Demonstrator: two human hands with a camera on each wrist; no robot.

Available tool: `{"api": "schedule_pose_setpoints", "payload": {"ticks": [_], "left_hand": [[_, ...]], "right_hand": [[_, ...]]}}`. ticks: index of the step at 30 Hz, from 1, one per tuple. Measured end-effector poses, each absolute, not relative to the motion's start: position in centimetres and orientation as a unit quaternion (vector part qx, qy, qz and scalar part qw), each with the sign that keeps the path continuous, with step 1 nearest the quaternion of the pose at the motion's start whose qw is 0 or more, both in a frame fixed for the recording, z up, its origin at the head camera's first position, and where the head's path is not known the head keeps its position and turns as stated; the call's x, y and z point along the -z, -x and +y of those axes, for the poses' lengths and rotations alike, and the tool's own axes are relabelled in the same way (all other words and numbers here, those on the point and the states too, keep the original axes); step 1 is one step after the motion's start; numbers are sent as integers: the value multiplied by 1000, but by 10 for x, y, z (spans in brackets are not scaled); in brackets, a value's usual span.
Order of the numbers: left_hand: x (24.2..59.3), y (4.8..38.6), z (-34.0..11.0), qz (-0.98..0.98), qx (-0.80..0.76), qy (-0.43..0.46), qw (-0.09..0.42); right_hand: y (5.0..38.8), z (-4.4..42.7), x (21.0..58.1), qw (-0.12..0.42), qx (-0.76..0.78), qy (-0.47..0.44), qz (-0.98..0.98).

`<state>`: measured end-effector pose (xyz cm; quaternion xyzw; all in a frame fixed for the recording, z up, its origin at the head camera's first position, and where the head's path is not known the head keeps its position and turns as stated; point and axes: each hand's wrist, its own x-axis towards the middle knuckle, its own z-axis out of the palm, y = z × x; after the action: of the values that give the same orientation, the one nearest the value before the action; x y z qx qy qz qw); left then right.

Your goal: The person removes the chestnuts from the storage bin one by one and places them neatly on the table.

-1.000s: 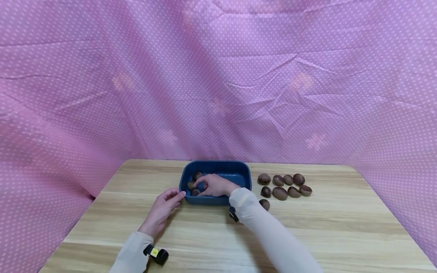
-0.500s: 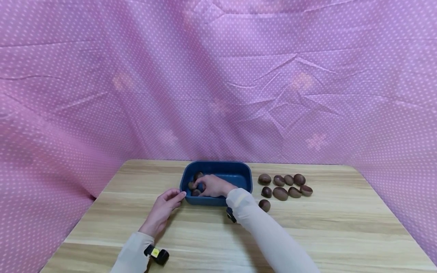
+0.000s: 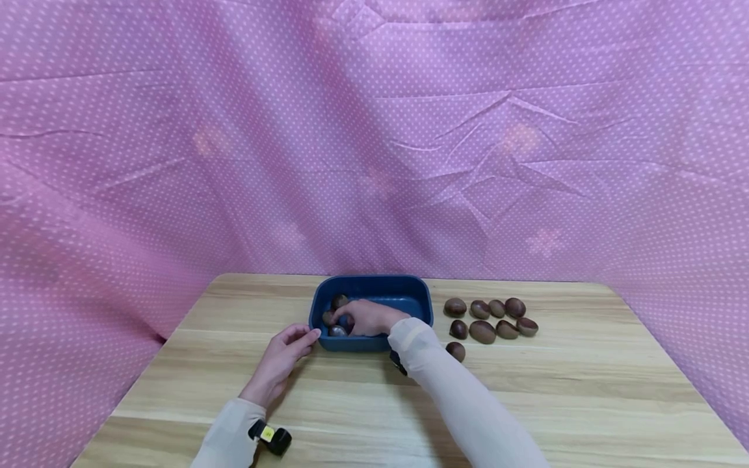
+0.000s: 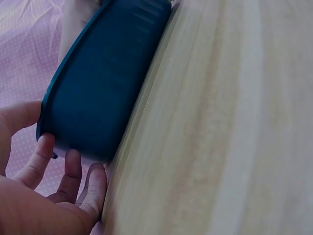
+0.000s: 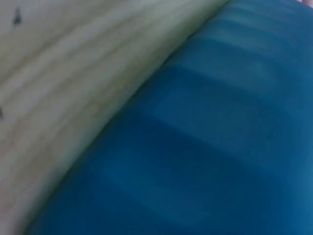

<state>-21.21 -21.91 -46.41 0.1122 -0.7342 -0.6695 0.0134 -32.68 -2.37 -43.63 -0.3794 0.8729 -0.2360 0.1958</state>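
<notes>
In the head view my right hand reaches into a blue rectangular box. Its bent fingertips touch or come close to a brown chestnut-like piece at the box's left end; the thumb stands apart from them. Two similar pieces lie there: a far one and a near one with a shiny grey top. My left hand rests its fingertips on the box's near left corner. Seen from the left wrist, its thumb and extended fingers touch the rim and end wall. The right wrist view has only the blue wall, without fingers.
Right of the box, several brown chestnut-like pieces lie in loose rows on the wooden table. One hollow, cup-shaped piece is at the right; another single piece lies nearer. Pink dotted cloth hangs behind.
My right thumb has drawn away from the near piece in the box, whose shiny top now shows. The left hand stays at the corner.
</notes>
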Motion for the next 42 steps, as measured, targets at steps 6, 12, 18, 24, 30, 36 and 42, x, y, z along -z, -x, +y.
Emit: {"api": "schedule_pose_setpoints", "payload": {"ticks": [6,12,18,24,30,36,42], "left_hand": [[464,214,-217,-735,669,-110,12],[468,216,-216,-739,665,-112,9],[466,213,-213,-732,673,-104,16],[467,213,-212,-732,673,-103,18],[470,214,-213,-731,675,-104,17],[469,213,-216,-729,675,-115,14],[466,211,-218,-720,682,-124,6]], "right_hand": [[328,-21,435,195,218,381,877],[330,-19,436,185,208,395,876],[331,-17,435,173,210,403,874],[334,-12,434,139,215,399,880],[334,-2,424,91,236,382,889],[322,13,410,62,256,376,888],[305,33,400,27,272,375,886]]}}
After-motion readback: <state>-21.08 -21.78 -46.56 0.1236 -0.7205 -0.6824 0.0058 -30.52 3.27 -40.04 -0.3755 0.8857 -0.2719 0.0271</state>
